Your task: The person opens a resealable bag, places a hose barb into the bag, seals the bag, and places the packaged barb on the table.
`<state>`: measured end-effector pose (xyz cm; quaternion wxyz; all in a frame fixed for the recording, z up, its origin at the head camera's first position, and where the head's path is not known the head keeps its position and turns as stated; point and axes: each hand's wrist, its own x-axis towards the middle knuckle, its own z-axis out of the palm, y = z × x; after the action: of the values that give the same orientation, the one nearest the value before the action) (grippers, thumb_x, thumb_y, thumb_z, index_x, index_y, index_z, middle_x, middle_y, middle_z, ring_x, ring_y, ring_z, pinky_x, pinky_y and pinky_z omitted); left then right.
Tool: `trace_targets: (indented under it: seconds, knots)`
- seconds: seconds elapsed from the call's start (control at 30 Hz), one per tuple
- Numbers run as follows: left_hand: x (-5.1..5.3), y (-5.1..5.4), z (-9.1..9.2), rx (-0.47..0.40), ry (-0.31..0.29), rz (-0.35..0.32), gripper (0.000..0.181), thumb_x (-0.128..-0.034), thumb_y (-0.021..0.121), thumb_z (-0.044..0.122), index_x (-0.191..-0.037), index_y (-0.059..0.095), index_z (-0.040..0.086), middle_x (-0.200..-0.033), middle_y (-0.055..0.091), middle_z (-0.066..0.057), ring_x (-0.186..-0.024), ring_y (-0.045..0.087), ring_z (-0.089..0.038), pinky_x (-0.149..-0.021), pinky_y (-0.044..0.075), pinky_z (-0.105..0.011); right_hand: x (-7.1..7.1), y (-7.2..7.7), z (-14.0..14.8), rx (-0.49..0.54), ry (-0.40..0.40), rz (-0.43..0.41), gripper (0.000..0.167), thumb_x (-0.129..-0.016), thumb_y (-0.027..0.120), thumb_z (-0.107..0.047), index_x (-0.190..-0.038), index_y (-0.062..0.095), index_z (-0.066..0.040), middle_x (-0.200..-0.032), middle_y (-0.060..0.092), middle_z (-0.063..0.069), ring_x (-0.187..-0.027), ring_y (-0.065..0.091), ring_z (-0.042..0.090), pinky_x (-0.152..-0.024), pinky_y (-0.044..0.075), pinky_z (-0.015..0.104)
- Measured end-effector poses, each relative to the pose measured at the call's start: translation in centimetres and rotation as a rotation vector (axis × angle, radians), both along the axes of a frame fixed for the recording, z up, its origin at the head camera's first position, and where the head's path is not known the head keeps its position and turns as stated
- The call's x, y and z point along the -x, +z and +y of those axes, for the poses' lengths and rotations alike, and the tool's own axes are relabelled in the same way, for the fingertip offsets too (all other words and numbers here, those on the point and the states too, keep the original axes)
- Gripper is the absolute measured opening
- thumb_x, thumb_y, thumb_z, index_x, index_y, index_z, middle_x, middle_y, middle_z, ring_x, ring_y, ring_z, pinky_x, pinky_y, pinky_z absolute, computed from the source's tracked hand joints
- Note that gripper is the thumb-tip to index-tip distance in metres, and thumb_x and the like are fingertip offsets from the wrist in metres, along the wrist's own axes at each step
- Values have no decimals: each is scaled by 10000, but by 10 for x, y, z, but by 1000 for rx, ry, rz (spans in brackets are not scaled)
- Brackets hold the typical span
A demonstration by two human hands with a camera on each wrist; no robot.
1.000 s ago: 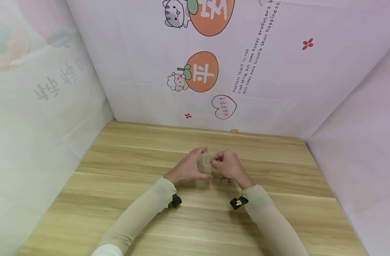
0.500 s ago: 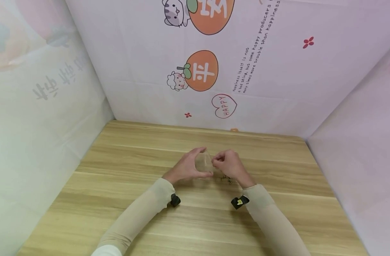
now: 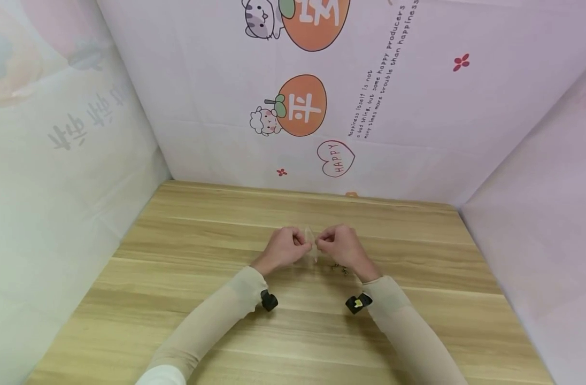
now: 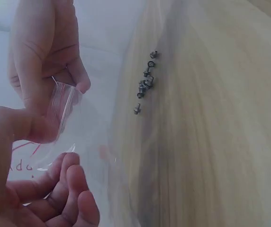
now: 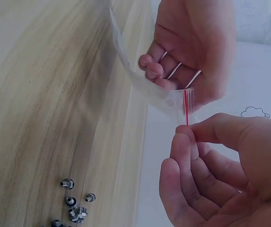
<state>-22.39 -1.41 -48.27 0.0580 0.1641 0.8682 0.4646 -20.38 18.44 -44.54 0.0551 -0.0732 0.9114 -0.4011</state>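
Observation:
A clear zip-lock bag [image 3: 309, 235] with a red line along its seal is held up between the two hands. My left hand [image 3: 284, 248] pinches it at the seal from the left, thumb against curled fingers. On the opposite side, my right hand [image 3: 342, 248] grips the end of the seal strip [image 5: 186, 106] between thumb and forefinger. Several small metal fittings [image 4: 147, 84] with threaded or nozzle-like ends lie in a loose cluster on the table, just below the right hand. In the right wrist view the fittings [image 5: 71, 202] sit near the bottom edge.
The wood-grain table [image 3: 216, 331] has light cloth walls on its left, right and far sides. The far wall [image 3: 225, 133] carries printed cartoon fruit and lettering. Each wrist wears a black camera [image 3: 358, 303].
My left hand, earlier spread with thumb and fingers wide around the bag's mouth, has closed to a pinch on the seal. The bag's mouth looks narrower. My right hand stays nearly in place.

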Motion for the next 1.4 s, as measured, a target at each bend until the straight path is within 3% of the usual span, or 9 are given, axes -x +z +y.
trace_targets:
  seconds: [0.2,0.43,0.6,0.87,1.0,1.17,1.4]
  knots:
    - [4,0,3,18,-40,-44,225,-953,704,235,-741,681,165,-669,611,55,-577,515,-89,-542,444,-245,-1,2,-1,-31,4,28,162,-1006,699,-153,-1005,824,-49,-871,800,57,-708,683,120,-622,549,258]
    - [3,8,3,30,-93,-84,254,-968,694,208,-731,634,136,-636,548,44,-571,475,-98,-562,418,-242,1,0,-4,-60,17,52,143,-970,727,-151,-971,835,-59,-852,794,52,-658,628,104,-602,521,241]
    - [4,10,0,45,-106,-107,236,-970,699,226,-758,649,137,-673,591,36,-594,512,-105,-564,436,-246,4,-2,-7,-63,50,62,131,-952,719,-106,-946,835,-46,-822,787,54,-634,608,91,-590,510,224]
    - [12,12,-15,79,-95,-107,261,-916,728,241,-689,635,151,-646,614,50,-611,545,-97,-586,458,-248,5,-2,-3,-88,7,53,123,-934,732,-116,-926,841,-58,-828,794,50,-666,638,105,-616,528,238]
    - [15,16,-22,106,-102,-136,243,-931,728,255,-719,693,142,-703,718,15,-619,561,-92,-568,449,-237,6,-2,0,-100,-4,46,118,-927,739,-126,-916,844,-72,-829,792,38,-671,638,105,-623,527,237]
    - [16,18,-29,92,-118,-169,247,-955,712,254,-743,707,129,-750,745,-1,-648,599,-94,-579,460,-235,5,0,1,-112,-6,25,127,-919,722,-97,-909,843,-61,-794,765,26,-641,602,107,-601,488,232]
    - [15,20,-31,111,-213,-133,262,-961,747,359,-824,685,144,-779,691,-12,-682,594,-127,-616,493,-265,5,3,1,-108,15,-11,140,-923,713,-99,-913,845,-52,-817,778,41,-623,589,104,-590,485,231]
